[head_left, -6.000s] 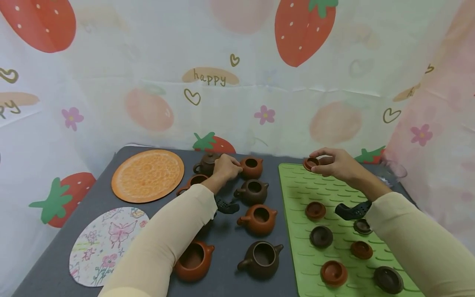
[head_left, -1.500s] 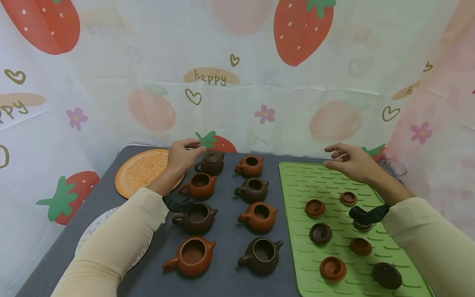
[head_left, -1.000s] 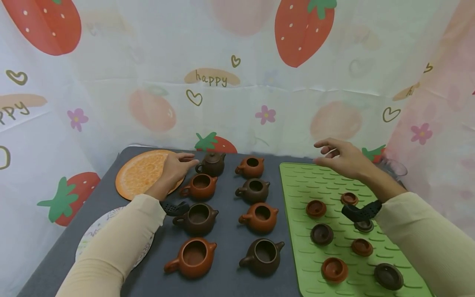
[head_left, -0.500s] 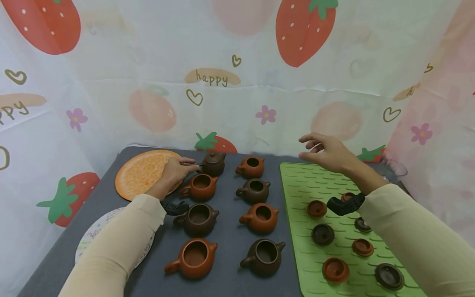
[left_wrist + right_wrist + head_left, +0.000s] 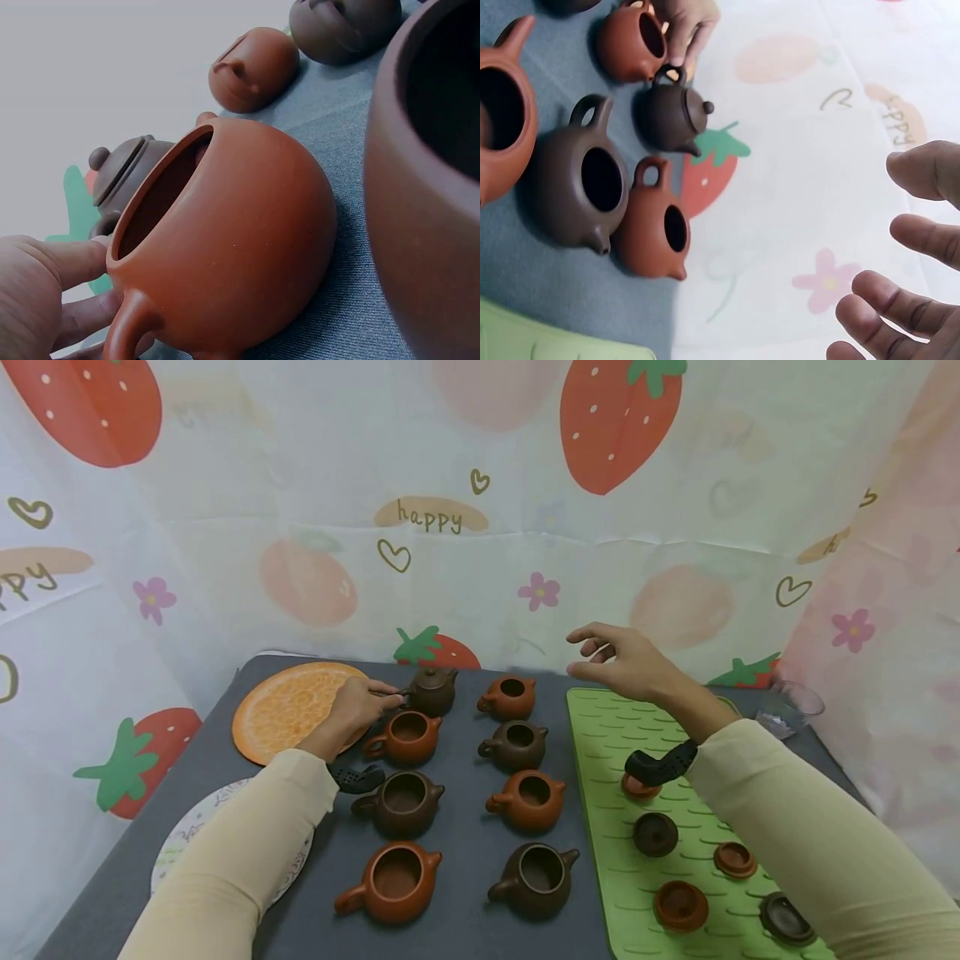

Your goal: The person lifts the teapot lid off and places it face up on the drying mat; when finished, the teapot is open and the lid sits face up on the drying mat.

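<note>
At the back of the left column stands a dark brown lidded teapot (image 5: 432,692). My left hand (image 5: 355,706) pinches its handle between thumb and fingers; the grip shows in the right wrist view, where the teapot (image 5: 671,116) stands upright. Right beside that hand is a reddish lidless teapot (image 5: 232,240), large in the left wrist view. My right hand (image 5: 618,660) hovers over the back left corner of the green mat (image 5: 592,727), fingers spread and holding nothing. Nearest to it is a small reddish lidless teapot (image 5: 512,697).
Several more lidless teapots form two columns, among them a dark one (image 5: 534,881) at the front. Loose lids, such as a reddish one (image 5: 681,906), lie on the mat. Left are an orange round mat (image 5: 288,714) and a patterned round mat (image 5: 197,827); a clear bowl (image 5: 795,702) is at back right.
My right hand has put a reddish lid down on the mat and since moved left with nothing in it. My left hand has come down onto the lidded teapot's handle.
</note>
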`<state>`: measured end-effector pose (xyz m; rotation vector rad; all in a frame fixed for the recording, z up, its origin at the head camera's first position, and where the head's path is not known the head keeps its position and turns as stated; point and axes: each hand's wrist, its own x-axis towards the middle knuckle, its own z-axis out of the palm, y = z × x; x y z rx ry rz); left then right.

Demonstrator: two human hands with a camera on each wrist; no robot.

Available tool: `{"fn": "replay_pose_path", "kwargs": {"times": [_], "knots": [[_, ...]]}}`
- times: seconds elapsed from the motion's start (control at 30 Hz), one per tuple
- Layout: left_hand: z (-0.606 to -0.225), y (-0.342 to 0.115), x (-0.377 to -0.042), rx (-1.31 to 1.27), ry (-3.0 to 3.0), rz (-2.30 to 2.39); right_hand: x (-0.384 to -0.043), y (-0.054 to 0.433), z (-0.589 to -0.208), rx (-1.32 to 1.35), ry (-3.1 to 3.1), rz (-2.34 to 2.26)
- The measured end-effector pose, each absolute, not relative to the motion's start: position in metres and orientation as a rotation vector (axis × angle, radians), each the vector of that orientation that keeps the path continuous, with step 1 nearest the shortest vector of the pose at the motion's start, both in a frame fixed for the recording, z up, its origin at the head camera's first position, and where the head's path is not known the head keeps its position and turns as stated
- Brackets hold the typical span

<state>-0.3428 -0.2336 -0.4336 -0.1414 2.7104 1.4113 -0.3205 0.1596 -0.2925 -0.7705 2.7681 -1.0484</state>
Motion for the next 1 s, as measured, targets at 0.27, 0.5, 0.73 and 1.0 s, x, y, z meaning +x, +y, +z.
{"fn": "replay_pose_path", "kwargs": {"times": [0.27, 0.5, 0.73, 1.0], "knots": [[-0.434, -0.234, -0.342, -0.150, 2.716, 1.430, -0.329, 0.138, -0.297, -0.785, 2.716, -1.106], [-0.434, -0.233, -0.342, -0.136, 2.738, 1.427, -0.335, 0.115, -0.303, -0.762, 2.671, -1.193], [-0.435, -0.231, -0.342, -0.144, 2.723, 1.440, -0.342, 0.093, -0.316, -0.764, 2.655, -1.239], [-0.434, -0.232, -0.342, -0.150, 2.726, 1.432, -0.355, 0.071, -0.328, -0.729, 2.662, -1.276]]}}
